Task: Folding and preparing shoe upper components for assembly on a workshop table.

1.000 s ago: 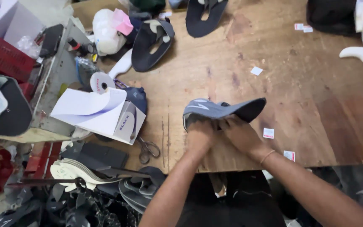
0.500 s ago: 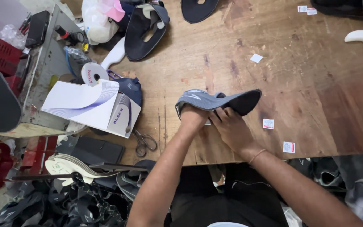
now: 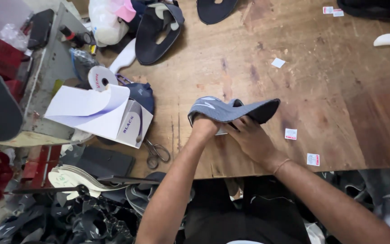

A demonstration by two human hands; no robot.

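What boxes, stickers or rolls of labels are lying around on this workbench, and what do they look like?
Cardboard box: left of the hands, white with an open flap.
Label roll: behind the box, round, white.
Small stickers: square, white with red, right of the grey shoe upper.
More stickers: far top right, white and red.

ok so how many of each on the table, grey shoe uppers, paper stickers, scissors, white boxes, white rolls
grey shoe upper: 1
paper stickers in plain view: 5
scissors: 1
white box: 1
white roll: 1
total: 9
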